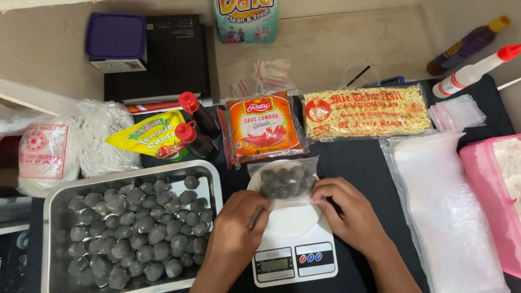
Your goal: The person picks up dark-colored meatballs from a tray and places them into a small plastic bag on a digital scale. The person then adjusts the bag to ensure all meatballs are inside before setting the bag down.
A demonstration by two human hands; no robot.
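- i saw my left hand point(234, 225) at lower centre of the frame, its fingers pinched on the near left edge of a small clear bag of grey meatballs point(283, 182).
- my right hand point(347, 214) sat just right of it, fingers closed on the bag's near right edge.
- the bag lay on the round white plate of a white kitchen scale point(296, 249), at the centre of the frame on the dark desk point(353, 163).
- a steel tray point(209, 173) heaped with the same grey balls filled the lower left, just beside my left hand.
- above the bag i saw an orange chilli sauce pouch point(264, 127), with two dark bottles with red caps point(194, 133) and a yellow tomato sauce pouch point(149, 135) to its left.
- a pack of dried noodles point(366, 113) lay at upper right of the bag; clear plastic bags point(445, 211) were stacked at the right, beside a pink tub point(488, 190).
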